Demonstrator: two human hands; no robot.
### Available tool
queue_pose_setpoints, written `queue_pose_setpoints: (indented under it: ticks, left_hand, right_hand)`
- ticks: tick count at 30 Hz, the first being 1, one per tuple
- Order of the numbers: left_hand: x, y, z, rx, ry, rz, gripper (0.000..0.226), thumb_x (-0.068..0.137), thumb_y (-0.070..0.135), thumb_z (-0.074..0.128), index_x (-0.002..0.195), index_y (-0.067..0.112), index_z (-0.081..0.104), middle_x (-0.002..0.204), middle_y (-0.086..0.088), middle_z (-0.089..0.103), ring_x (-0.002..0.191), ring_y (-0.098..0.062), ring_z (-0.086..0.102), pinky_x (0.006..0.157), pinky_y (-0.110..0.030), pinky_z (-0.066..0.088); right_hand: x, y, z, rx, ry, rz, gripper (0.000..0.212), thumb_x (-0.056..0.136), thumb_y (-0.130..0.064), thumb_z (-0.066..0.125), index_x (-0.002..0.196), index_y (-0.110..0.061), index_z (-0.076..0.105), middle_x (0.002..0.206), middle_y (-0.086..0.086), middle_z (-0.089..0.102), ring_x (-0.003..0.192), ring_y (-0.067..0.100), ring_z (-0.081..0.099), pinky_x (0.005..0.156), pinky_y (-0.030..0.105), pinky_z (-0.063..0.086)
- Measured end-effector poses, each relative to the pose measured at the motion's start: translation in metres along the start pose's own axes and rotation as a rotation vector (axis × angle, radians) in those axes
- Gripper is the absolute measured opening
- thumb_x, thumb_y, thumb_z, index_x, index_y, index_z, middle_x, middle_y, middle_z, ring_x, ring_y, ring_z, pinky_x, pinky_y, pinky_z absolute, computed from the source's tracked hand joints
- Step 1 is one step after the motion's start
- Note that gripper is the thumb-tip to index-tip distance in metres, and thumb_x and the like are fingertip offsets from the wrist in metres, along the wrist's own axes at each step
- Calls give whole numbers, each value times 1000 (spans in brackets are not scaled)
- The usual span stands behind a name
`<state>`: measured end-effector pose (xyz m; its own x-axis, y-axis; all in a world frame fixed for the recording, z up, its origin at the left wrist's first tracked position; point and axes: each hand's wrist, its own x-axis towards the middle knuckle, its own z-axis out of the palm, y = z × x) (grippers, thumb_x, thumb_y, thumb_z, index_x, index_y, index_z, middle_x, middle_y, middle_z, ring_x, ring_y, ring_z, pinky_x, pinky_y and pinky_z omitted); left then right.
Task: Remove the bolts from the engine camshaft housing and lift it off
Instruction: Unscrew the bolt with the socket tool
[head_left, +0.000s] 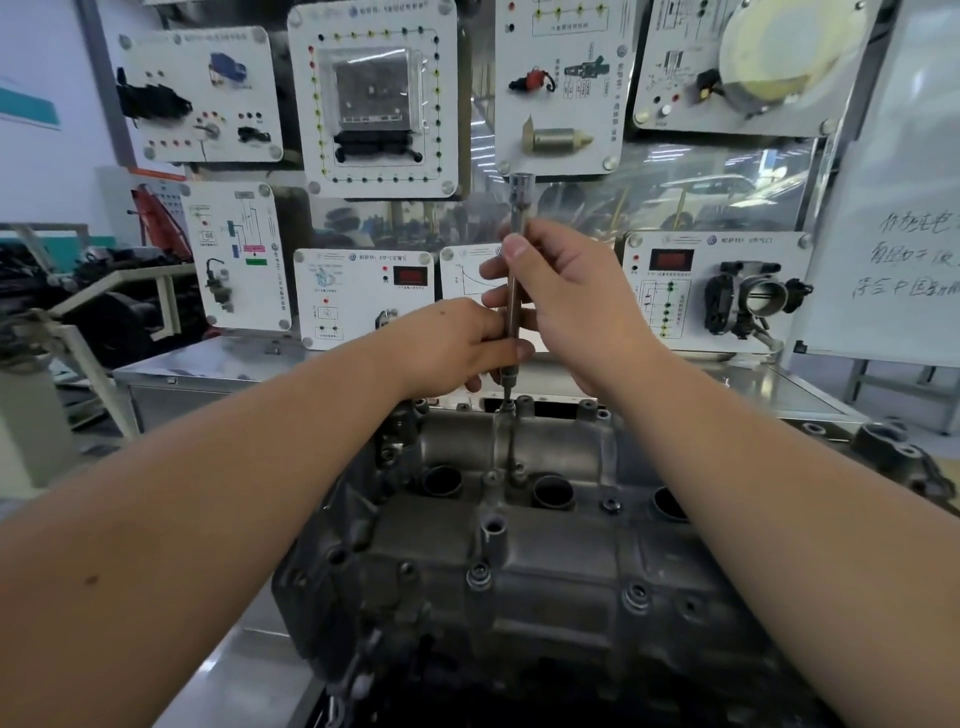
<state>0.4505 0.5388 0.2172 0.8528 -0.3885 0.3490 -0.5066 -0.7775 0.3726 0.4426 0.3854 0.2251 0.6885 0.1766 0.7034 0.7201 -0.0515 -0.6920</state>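
While the grey, grimy camshaft housing sits on the steel counter, both hands, left hand and right hand, grip an upright extension bar on a bolt at the housing's far edge. Beyond the housing hang white training panels, partly hidden by the hands.

Handwriting in dark marker runs down the whiteboard at the right edge of the frame, three lines of Chinese characters, cut off at the edge and too loose to read for certain. The training panels across the wall carry small printed captions and round logos, all too blurred to read.
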Motion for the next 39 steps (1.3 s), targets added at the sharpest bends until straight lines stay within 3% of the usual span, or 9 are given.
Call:
queue_pose_setpoints:
  ticks: [2, 6, 9, 14, 18, 24, 31, 35, 39]
  left_hand:
    - [-1, 2, 0, 33, -26, -5, 14, 103, 40, 56, 96, 31, 64, 76, 21, 62, 66, 0, 68, 64, -12, 45]
    - [-3, 6, -1, 68, -52, -7, 19, 105, 38, 52, 88, 32, 58, 69, 34, 63, 67, 0, 67, 56, -7, 41]
    - [-4, 7, 0, 88, -53, -7, 14, 105, 40, 49, 98, 30, 57, 83, 25, 63, 62, -1, 69, 64, -18, 47]
    - [-4, 9, 0, 82, -59, -16, 19, 104, 39, 53, 85, 35, 53, 75, 23, 67, 61, -2, 70, 64, -23, 49]
    - [-3, 9, 0, 16, -75, -58, 13, 102, 31, 56, 92, 28, 63, 89, 15, 72, 68, -3, 72, 69, -23, 50]
    - [-4, 7, -3, 20, -119, -60, 12, 102, 31, 59, 101, 23, 67, 86, 17, 74, 70, -3, 71, 83, -35, 57]
    - [0, 7, -3, 134, -123, -55, 16, 102, 39, 57, 87, 34, 61, 71, 36, 66, 73, 7, 65, 68, -20, 45]
    - [-1, 6, -3, 171, -93, -48, 25, 101, 42, 57, 104, 22, 72, 88, 16, 72, 86, -4, 67, 81, -20, 49]
    - [1, 2, -1, 171, -74, -66, 24, 100, 42, 57, 94, 26, 74, 80, 22, 71, 82, 3, 65, 74, -11, 46]
  right_hand:
    - [-1, -1, -2, -114, -6, -33, 19, 102, -25, 53, 94, -35, 68, 84, -6, 73, 77, 14, 72, 70, 55, 61]
    - [-1, 0, -5, -352, 23, -108, 11, 97, -26, 62, 105, -28, 69, 80, -4, 70, 78, 13, 70, 77, 40, 58]
    - [-1, -1, -6, -424, 40, -111, 7, 93, -26, 67, 98, -25, 70, 75, -4, 66, 69, 9, 60, 72, 35, 55]
    - [1, -2, -7, -430, -2, -70, 8, 93, -23, 67, 92, -17, 70, 76, 7, 66, 69, 23, 59, 74, 45, 55]
    - [3, -2, -7, -397, -55, -25, 12, 96, -20, 63, 95, -12, 72, 81, 2, 73, 81, 26, 70, 78, 50, 58]
    - [1, 3, -6, -418, -31, -34, 10, 97, -25, 60, 99, -20, 68, 83, -5, 74, 83, 17, 71, 80, 43, 57]
    - [0, 1, 8, -605, 122, -70, 22, 93, -33, 67, 84, -13, 64, 68, -5, 57, 69, 16, 55, 63, 31, 45]
    - [4, -2, 8, -593, 89, -48, 30, 92, -27, 68, 70, -11, 57, 59, -4, 50, 63, 17, 50, 58, 30, 40]
    - [4, -3, 7, -556, 89, -15, 36, 94, -25, 66, 63, -18, 49, 58, -6, 48, 60, 13, 49, 58, 30, 39]
